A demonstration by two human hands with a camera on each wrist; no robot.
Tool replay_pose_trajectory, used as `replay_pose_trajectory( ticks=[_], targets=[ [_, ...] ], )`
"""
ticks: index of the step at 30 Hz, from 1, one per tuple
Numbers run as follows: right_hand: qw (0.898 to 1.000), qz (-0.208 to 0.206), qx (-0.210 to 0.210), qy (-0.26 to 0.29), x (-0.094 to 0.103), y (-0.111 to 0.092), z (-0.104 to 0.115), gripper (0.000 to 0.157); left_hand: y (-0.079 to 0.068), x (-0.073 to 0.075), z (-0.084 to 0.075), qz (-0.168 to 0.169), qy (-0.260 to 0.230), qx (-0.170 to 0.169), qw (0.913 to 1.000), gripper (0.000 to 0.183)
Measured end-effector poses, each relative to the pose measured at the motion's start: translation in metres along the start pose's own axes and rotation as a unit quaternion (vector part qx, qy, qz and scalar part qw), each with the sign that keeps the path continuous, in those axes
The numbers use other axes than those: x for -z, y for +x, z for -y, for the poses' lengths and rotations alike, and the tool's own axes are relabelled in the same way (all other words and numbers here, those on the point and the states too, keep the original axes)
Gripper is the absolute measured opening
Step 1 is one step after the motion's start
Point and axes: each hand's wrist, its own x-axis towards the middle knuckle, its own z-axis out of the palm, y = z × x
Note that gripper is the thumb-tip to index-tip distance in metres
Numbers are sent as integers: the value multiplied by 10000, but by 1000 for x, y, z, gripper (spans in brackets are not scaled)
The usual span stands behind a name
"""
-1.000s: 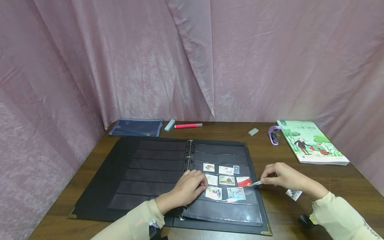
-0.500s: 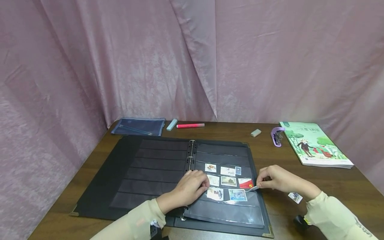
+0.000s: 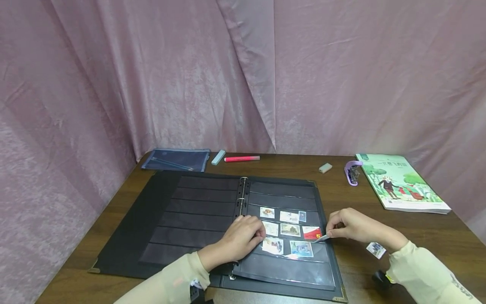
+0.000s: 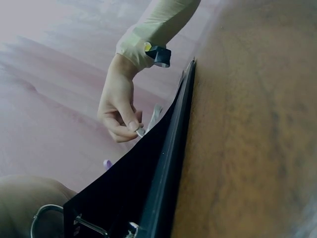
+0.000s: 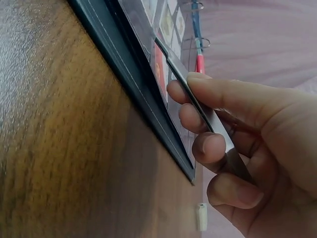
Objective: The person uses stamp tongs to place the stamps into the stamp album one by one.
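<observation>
A black stamp album (image 3: 197, 228) lies open on the table, its right page (image 3: 284, 270) lifted slightly off the cover. Several stamps sit in that page's strips, among them a red stamp (image 3: 312, 232) and a blue one (image 3: 301, 249). My right hand (image 3: 351, 226), at the album's right edge, grips metal tweezers (image 5: 198, 111) between thumb and fingers. Their tip is at the page, just below the red stamp. My left hand (image 3: 243, 236) rests on the page's inner side near the rings, fingers relaxed, partly covering a stamp beside it. A loose stamp (image 3: 376, 250) lies under my right wrist.
Along the back are a blue mesh pouch (image 3: 174, 159), a light blue box-shaped piece (image 3: 218, 157), a red marker (image 3: 241, 158) and an eraser (image 3: 325, 168). A purple-framed item (image 3: 352, 173) stands beside a green-covered book (image 3: 404, 183) at right. A pink curtain hangs behind.
The tweezers' tip has shifted from the red stamp's lower corner to just below it, with my right hand slightly nearer the album. My left hand stays in place. The head view has shifted slightly.
</observation>
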Motion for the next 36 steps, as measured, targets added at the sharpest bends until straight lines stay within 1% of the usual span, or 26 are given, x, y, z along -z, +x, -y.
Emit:
replay_pose_trajectory(
  ticks=[3, 9, 12, 16, 18, 22, 26, 28, 32, 36],
  targets=[
    [9999, 89, -13, 52, 1, 0, 0, 9, 0, 0, 0, -16, 13, -4, 10000, 5],
    [9999, 53, -13, 157, 6, -4, 1, 11, 0, 1, -1, 61, 43, 7, 10000, 5],
    [9997, 35, -11, 249, 8, -6, 1, 11, 1, 3, -1, 192, 113, 15, 9998, 6],
    [9995, -90, 168, 238, 11, -12, 0, 11, 1, 10, -3, 446, 305, -6, 9985, 6],
    [9994, -168, 206, 239, 13, -17, -2, 10, 1, 13, -5, 531, 404, -78, 9977, 8],
    [9993, -317, 91, 187, 18, -35, -8, 9, 0, 22, -12, 674, 575, -387, 9953, 15],
    [9985, -488, 224, 42, 23, -52, -16, 8, -4, 29, -22, 864, 781, -702, 9907, 20],
    [9983, -521, 242, 88, 24, -59, -19, 10, -7, 31, -26, 939, 914, -800, 9881, 23],
    [9979, -465, 175, 413, 28, -72, -25, 12, -17, 31, -32, 1029, 1113, -824, 9850, 31],
    [9965, -274, 32, 784, 35, -84, -32, 12, -29, 28, -35, 983, 1223, -711, 9851, 36]
  ],
)
